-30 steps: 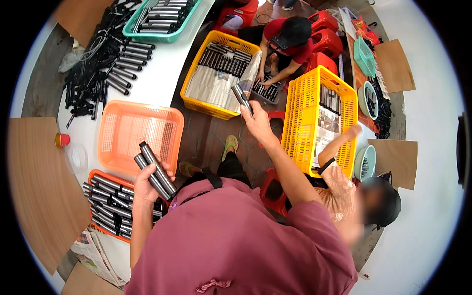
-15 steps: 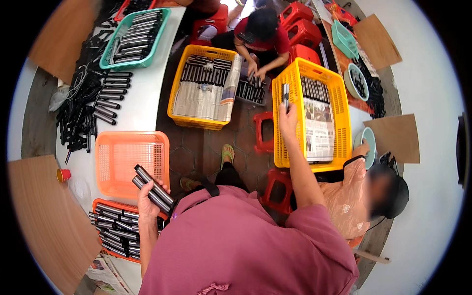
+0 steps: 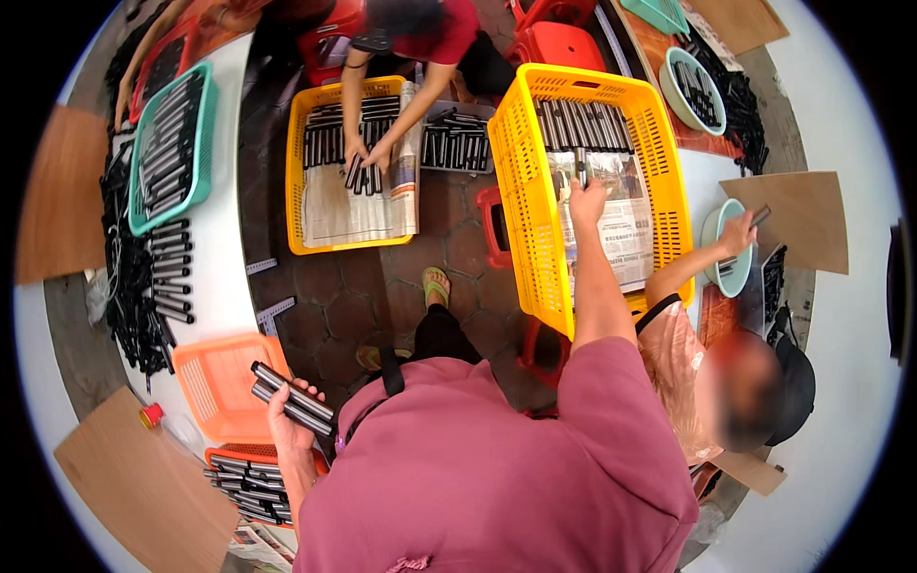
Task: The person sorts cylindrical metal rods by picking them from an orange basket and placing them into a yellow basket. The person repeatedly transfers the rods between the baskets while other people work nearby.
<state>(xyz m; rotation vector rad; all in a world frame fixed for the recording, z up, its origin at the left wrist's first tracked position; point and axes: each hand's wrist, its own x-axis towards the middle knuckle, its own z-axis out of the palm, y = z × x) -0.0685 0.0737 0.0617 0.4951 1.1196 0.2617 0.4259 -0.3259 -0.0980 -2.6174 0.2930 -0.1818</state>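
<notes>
My left hand [image 3: 294,437] is closed around several silver-and-black tubes [image 3: 304,408], held near my body beside the pale orange basket [image 3: 218,387]. My right arm reaches forward into the right-hand yellow crate [image 3: 523,205]. In my right hand [image 3: 588,199] is a single silver-and-black tube [image 3: 581,164], its far end close to the row of tubes [image 3: 585,126] along the crate's far side. Newspaper [image 3: 616,229] lines the crate under that hand. Whether the held tube touches the row, I cannot tell.
A co-worker's hands [image 3: 365,160] handle tubes over the left yellow crate [image 3: 294,215]. At right, another person's hand [image 3: 735,234] holds a tube above a pale green bowl [image 3: 712,229]. A red-orange basket [image 3: 224,449] of tubes stands near my left forearm. Red stools [image 3: 564,46] stand ahead.
My right hand has moved from the crate's left wall to over its newspaper, near the row. My left hand keeps its tubes. The co-worker ahead has moved their hands over the left crate.
</notes>
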